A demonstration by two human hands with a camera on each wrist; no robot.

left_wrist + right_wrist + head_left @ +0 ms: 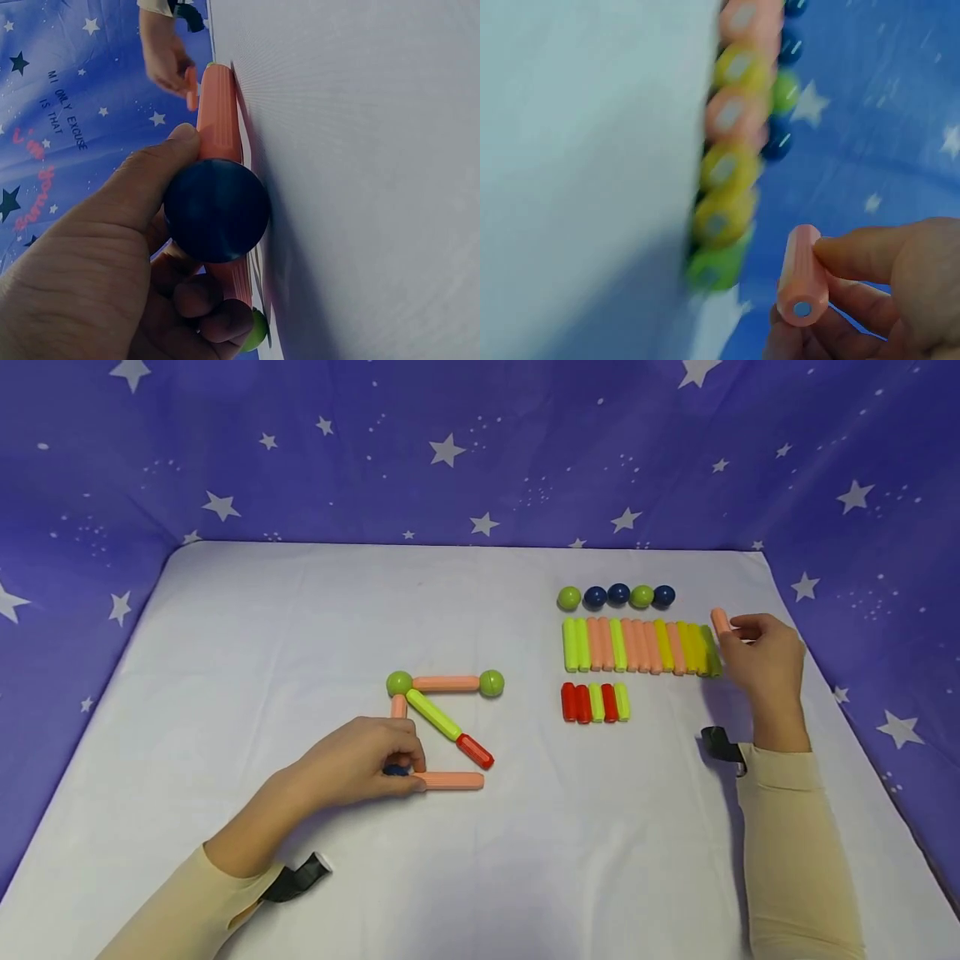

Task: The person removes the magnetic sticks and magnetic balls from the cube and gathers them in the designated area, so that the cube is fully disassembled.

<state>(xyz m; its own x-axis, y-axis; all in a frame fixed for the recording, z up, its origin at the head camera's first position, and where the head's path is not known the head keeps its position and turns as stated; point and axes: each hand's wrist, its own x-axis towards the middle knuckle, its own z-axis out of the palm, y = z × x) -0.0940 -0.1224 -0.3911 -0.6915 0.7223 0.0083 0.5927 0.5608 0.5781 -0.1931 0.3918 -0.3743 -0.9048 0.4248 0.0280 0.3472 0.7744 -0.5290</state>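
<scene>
My left hand [363,758] grips a figure of magnetic sticks and balls at its dark blue ball [217,211]. The thumb lies along a salmon stick [453,781] joined to that ball, and curled fingers are round a second salmon stick [234,281]. This one runs up to a green ball [400,683]. From there a salmon stick [446,683] leads to another green ball [491,683], and a lime stick [435,715] with a red stick [476,752] slants inward. Over the row's right end, my right hand [768,660] pinches a loose salmon stick [803,277], its metal end showing.
A row of long sticks [633,646] in salmon, lime and yellow lies at the right. Behind it sit several green and blue balls [618,594], in front several short red and lime sticks [583,703]. A starry purple cloth [480,452] surrounds the white table [562,860].
</scene>
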